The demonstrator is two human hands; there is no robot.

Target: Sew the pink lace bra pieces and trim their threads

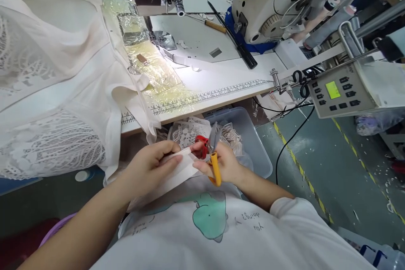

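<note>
My left hand (pixel 152 164) pinches a strip of cream fabric (pixel 172 177) that runs down across my lap. My right hand (pixel 223 164) grips small thread snips (pixel 214 156) with a yellow and red handle, the grey blades pointing up right beside the end of the strip. Both hands sit close together below the front edge of the sewing table (pixel 221 93).
A white lace garment (pixel 57 93) hangs over the table's left side. The sewing machine (pixel 284 0) stands at the back right, with a control panel (pixel 341 93) to the right. A clear plastic bin (pixel 253 135) with lace pieces sits under the table edge. A black cable crosses the green floor.
</note>
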